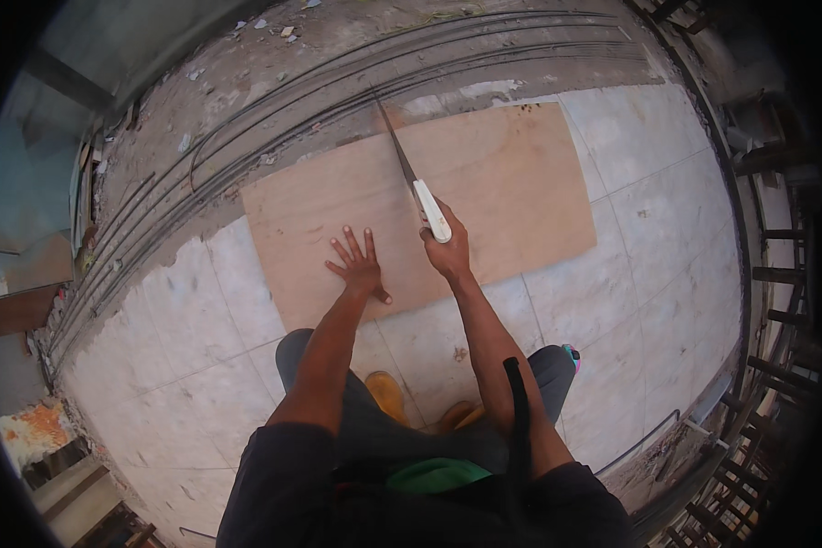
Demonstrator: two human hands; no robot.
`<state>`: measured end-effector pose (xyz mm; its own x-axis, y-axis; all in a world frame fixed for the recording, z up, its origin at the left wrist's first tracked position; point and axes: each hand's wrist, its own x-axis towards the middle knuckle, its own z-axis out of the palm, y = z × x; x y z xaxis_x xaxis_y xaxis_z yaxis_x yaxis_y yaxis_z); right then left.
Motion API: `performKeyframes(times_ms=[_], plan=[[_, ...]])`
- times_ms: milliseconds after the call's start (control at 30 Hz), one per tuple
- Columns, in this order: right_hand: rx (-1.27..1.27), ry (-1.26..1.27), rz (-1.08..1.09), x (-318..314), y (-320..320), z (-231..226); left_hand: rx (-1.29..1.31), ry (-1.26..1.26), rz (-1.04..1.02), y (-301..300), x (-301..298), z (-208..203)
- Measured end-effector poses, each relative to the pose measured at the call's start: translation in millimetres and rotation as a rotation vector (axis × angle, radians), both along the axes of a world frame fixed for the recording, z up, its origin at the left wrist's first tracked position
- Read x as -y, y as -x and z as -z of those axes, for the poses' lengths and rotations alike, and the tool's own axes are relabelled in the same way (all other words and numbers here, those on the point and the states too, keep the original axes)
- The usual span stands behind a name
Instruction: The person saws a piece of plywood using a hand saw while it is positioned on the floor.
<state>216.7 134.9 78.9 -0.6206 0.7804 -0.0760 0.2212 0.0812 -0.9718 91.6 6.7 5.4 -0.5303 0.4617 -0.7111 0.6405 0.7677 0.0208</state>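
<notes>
A rectangular brown plywood sheet (511,173) lies flat on the tiled floor in front of me. My left hand (360,269) presses on its near left part, palm down with the fingers spread. In my right hand (448,247) is a handsaw (434,212), gripped by its white handle. The dark blade points away from me, over the middle of the sheet, and its tip reaches past the far edge. Whether the teeth sit in a cut, I cannot tell.
Pale floor tiles (648,237) surround the sheet. Beyond it, long thin rods (274,100) lie along rough, dirty ground with scattered scraps. Dark bars or beams (781,274) line the right side. My yellow boots (386,395) stand close to the sheet's near edge.
</notes>
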Motion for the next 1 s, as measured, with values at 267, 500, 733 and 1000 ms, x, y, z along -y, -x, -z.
performKeyframes(times_ms=[267,500,733,1000], plan=[[0.123,0.054,-0.051,95,-131,-27,0.001,0.027,-0.05,6,15,-2],[-0.011,-0.04,0.031,2,6,17,0.023,-0.028,-0.033,-1,1,1],[0.159,0.067,-0.055,89,-142,-9,0.014,-0.02,-0.086,6,11,4],[-0.087,-0.07,0.031,11,16,35,0.029,-0.002,-0.053,2,8,1]])
